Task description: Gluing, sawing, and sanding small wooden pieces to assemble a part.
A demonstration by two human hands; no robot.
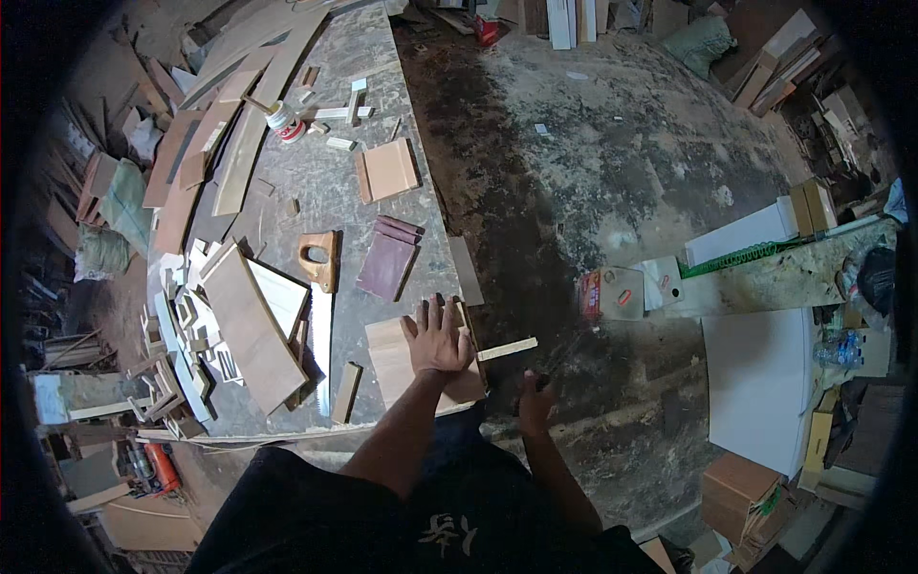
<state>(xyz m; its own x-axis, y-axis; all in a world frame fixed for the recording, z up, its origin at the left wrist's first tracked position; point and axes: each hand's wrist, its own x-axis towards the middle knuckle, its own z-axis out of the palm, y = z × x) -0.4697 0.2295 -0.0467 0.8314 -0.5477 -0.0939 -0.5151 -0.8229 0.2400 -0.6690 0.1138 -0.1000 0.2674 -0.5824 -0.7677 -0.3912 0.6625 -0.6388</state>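
Observation:
My left hand [440,342] lies flat with its fingers spread on a light wooden board [392,356] at the table's near right corner. From that board's right side a narrow pale wood strip [509,348] juts out past the table edge. Just beyond the edge, lower than the strip, my right hand [535,406] is closed. Something dark shows at its fingers, too dim against the floor to name. Left of the board lie a small wood block [347,392] and a handsaw [318,263] with a wooden handle. Farther up is a dark purplish panel [390,258].
A large brown board [253,330] rests on white and wooden offcuts at the table's left. Farther off stand a white glue tub [285,122] with a stick in it and a square wooden panel [387,172]. Right of the floor is a cardboard box [736,493].

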